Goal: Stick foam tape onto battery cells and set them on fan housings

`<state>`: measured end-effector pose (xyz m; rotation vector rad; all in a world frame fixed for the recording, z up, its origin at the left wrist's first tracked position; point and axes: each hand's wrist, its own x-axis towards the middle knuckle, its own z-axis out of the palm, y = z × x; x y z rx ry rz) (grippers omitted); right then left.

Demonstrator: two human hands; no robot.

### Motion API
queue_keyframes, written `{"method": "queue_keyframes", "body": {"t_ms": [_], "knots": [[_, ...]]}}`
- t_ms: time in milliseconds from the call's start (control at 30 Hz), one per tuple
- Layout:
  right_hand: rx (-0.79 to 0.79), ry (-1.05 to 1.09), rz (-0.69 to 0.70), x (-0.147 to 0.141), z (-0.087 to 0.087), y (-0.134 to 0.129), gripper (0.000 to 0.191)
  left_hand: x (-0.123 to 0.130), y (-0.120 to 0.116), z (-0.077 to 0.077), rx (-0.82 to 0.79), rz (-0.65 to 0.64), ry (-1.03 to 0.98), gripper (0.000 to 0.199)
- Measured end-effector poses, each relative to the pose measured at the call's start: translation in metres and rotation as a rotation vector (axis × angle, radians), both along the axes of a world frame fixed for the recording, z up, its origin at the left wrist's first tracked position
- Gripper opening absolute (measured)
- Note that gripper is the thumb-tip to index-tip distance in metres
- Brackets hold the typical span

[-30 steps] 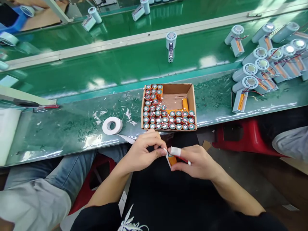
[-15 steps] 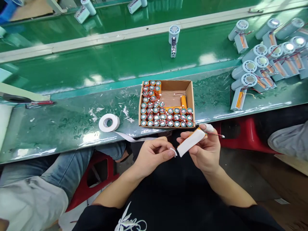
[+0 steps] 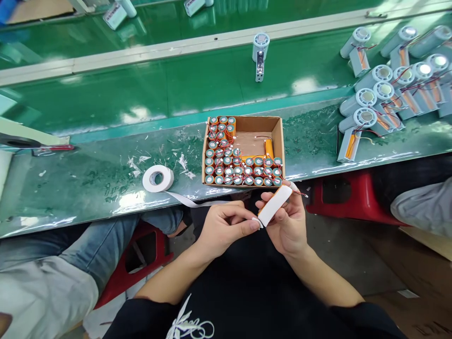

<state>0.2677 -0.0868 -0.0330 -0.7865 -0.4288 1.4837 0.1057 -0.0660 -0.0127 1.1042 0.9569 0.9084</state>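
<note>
My right hand (image 3: 291, 221) grips an orange battery pack (image 3: 260, 211) whose facing side carries a strip of white tape (image 3: 277, 203). Thin red and black wires (image 3: 299, 193) with a small white plug stick out of its far end. Thumb and forefinger of my left hand (image 3: 229, 223) pinch the white end of a tape strip, close against the pack's near end. From that hand the loose tape (image 3: 187, 200) runs back to a white tape roll (image 3: 157, 178) on the bench. Beyond my hands stands a cardboard box (image 3: 259, 123) of upright orange batteries with wires.
Several pale blue cylinder-and-case units (image 3: 365, 117) stand at the right. One more unit (image 3: 260, 54) sits on the green belt (image 3: 197, 89). Tape scraps (image 3: 182, 162) lie on the bench beside the box. People sit on red stools (image 3: 353, 197) to both sides.
My right hand has moved left with the battery pack, bringing its near end up to the tape in my left fingers. The unit on the belt has shifted slightly right in view.
</note>
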Motion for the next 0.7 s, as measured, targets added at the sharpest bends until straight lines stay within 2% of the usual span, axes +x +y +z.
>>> {"method": "queue_keyframes", "body": {"t_ms": [333,400,567,600,700], "knots": [[0.035,-0.116,-0.121,-0.009,-0.005,-0.004,0.057,0.012,-0.005,-0.006,-0.217,0.074,-0.148,0.026],[0.029,-0.132,-0.147,-0.011,-0.007,-0.005,0.058,0.014,-0.004,-0.006,-0.2,0.09,-0.131,0.028],[0.029,-0.112,-0.162,-0.011,-0.005,-0.009,0.057,0.012,-0.001,-0.007,0.003,0.132,0.026,0.029],[0.032,-0.091,-0.135,-0.011,-0.004,-0.011,0.056,0.012,-0.001,-0.008,0.009,0.138,0.013,0.038],[0.039,-0.024,-0.032,-0.009,-0.001,-0.017,0.053,0.014,0.0,-0.012,-0.051,0.156,-0.106,0.095]]}}
